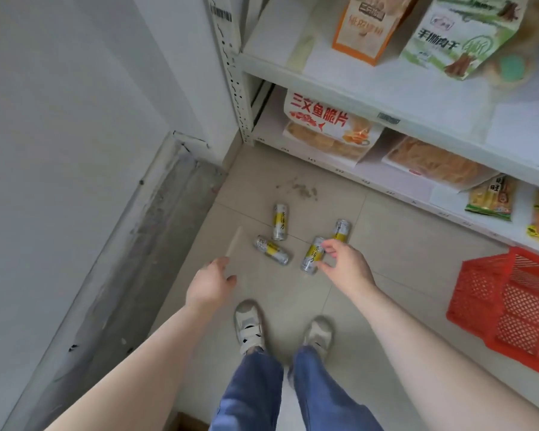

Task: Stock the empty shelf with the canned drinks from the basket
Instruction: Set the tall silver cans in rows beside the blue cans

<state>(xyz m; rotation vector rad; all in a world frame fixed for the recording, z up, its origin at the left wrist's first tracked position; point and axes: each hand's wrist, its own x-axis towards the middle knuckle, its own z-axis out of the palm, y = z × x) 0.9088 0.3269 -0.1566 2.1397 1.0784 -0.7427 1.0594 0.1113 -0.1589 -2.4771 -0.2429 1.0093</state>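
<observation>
Several silver-and-yellow drink cans lie on the tiled floor in front of my feet. One can (279, 222) lies farthest from me, another (272, 249) lies on its side to its lower left, and a third (342, 230) is partly hidden behind my right hand. My right hand (344, 265) pinches a fourth can (312, 256) between thumb and fingers. My left hand (211, 283) hovers to the left of the cans with loosely curled fingers and holds nothing. The red plastic basket (492, 301) stands on the floor at the right.
A white shelf unit (355, 85) fills the upper right, with snack bags on its boards. A white wall and a grey skirting run down the left. A pale strip (233, 242) lies on the floor near my left hand. My two shoes stand below the cans.
</observation>
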